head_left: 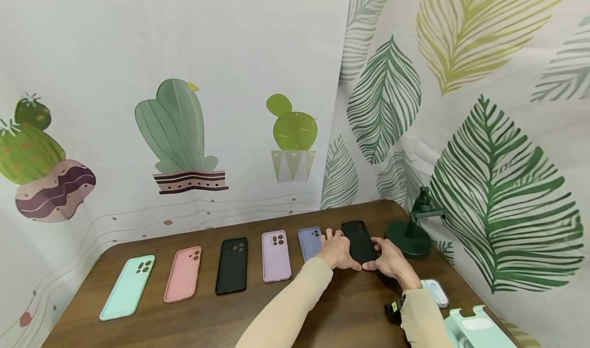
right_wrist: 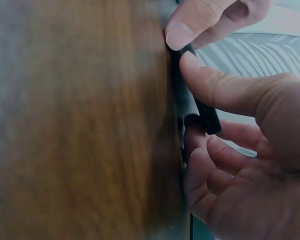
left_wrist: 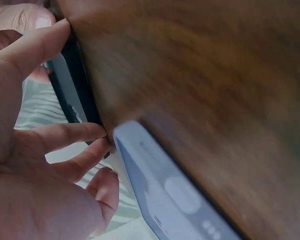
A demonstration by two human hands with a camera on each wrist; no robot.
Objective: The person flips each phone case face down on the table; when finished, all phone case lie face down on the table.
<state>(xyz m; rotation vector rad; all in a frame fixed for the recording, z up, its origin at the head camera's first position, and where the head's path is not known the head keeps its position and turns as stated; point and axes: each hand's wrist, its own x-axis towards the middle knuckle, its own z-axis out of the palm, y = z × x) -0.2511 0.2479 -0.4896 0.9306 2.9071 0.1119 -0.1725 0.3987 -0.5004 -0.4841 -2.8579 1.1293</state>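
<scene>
A black phone case (head_left: 360, 241) lies at the right end of a row of phone cases, with both hands at its near end. My left hand (head_left: 338, 250) holds it by the left side, thumb at the near edge; in the left wrist view its fingertips (left_wrist: 97, 131) meet the case's rim. My right hand (head_left: 389, 259) pinches the near right corner, its fingers beneath the slightly raised edge in the right wrist view. Just left of my left hand lies a blue phone case (head_left: 309, 241), partly hidden by that hand.
Farther left on the wooden table (head_left: 198, 320) lie purple (head_left: 276, 258), black (head_left: 232, 268), pink (head_left: 183, 276) and mint (head_left: 126, 290) phone cases. A dark green lamp (head_left: 409, 238) stands right of my right hand. Near the right edge are a clear-rimmed case (head_left: 435, 292) and a mint holder (head_left: 484, 330).
</scene>
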